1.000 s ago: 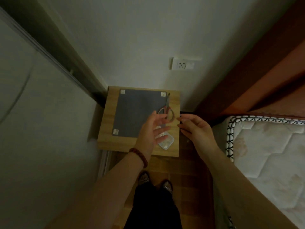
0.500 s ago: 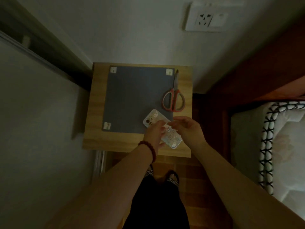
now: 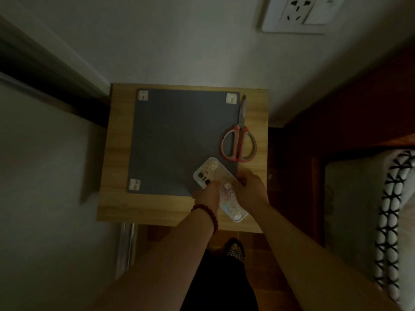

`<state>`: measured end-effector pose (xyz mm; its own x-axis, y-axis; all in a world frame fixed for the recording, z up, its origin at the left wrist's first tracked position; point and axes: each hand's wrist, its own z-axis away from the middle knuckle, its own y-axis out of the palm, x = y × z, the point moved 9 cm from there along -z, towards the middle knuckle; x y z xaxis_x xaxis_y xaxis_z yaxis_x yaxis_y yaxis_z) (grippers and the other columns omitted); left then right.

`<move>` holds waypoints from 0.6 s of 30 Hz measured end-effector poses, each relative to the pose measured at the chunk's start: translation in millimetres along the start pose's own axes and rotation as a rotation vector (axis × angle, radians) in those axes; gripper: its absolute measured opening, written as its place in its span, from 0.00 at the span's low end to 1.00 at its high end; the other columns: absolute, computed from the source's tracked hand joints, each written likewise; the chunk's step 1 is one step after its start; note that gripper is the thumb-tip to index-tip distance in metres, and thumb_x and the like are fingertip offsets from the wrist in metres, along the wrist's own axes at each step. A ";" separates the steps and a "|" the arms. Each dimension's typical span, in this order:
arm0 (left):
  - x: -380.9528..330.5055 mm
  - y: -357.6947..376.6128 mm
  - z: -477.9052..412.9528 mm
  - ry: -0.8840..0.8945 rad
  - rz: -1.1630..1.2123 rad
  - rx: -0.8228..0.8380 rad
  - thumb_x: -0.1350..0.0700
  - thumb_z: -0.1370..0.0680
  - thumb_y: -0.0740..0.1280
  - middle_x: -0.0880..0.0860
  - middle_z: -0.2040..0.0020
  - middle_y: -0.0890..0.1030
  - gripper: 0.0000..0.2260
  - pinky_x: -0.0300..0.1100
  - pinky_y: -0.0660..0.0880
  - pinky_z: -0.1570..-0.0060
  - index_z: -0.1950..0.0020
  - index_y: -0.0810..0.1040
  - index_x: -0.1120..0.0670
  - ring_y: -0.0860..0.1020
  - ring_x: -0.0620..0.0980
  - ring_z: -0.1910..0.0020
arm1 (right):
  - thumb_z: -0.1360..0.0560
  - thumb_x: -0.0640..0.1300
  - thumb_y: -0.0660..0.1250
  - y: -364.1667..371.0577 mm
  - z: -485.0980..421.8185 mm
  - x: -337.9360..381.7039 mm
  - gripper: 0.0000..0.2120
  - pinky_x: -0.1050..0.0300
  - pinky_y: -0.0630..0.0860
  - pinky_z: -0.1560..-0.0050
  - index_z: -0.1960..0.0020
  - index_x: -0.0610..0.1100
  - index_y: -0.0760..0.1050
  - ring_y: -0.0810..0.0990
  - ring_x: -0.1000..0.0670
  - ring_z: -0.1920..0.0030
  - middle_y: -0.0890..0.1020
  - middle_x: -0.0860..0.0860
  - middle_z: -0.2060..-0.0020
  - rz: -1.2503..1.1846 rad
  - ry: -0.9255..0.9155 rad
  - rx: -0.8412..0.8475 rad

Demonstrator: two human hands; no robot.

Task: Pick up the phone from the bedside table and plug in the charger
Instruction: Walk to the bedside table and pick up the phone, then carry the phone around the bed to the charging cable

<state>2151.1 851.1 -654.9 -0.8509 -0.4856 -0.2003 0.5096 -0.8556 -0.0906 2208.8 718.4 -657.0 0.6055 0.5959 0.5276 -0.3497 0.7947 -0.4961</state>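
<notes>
Both hands close on the phone (image 3: 219, 187), which lies face down in a decorated clear case at the near right corner of the wooden bench (image 3: 116, 153). The left hand (image 3: 207, 195) grips its left edge, the right hand (image 3: 250, 189) its right edge; in the dim light it seems to rest on the bench. Red-handled scissors (image 3: 239, 140) lie just beyond, beside a grey mat (image 3: 179, 140).

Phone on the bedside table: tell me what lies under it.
The phone overlaps the grey mat's corner and bare table wood. Both hands cover its middle, hiding what's beneath there.
</notes>
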 end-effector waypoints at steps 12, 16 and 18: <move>-42.6 5.4 50.0 0.347 -0.359 0.006 0.60 0.26 0.62 0.58 0.48 0.82 0.12 0.50 0.78 0.51 0.46 0.80 0.57 0.80 0.56 0.52 | 0.19 0.50 0.54 -2.6 24.2 14.6 0.10 0.61 0.69 0.67 0.47 0.47 0.70 0.76 0.53 0.60 0.78 0.50 0.54 -0.232 0.028 -0.002; -59.8 -0.8 83.2 0.439 -0.421 -0.032 0.59 0.26 0.63 0.53 0.55 0.83 0.10 0.37 0.77 0.67 0.47 0.81 0.57 0.80 0.47 0.61 | 0.19 0.51 0.54 -22.3 45.0 38.2 0.11 0.63 0.67 0.68 0.47 0.46 0.70 0.75 0.56 0.61 0.76 0.54 0.59 -0.291 0.000 -0.034; -65.4 -2.1 103.0 0.450 -0.404 -0.009 0.59 0.25 0.64 0.53 0.53 0.82 0.11 0.38 0.77 0.66 0.45 0.80 0.57 0.80 0.47 0.59 | 0.19 0.51 0.54 -34.6 58.6 50.8 0.13 0.64 0.66 0.68 0.45 0.44 0.71 0.73 0.58 0.62 0.75 0.55 0.60 -0.300 -0.021 -0.037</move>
<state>2192.5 866.2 -541.1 -0.8408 0.0031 -0.5413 0.1599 -0.9539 -0.2539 2209.8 728.0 -572.7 0.6625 0.3376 0.6686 -0.1307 0.9311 -0.3406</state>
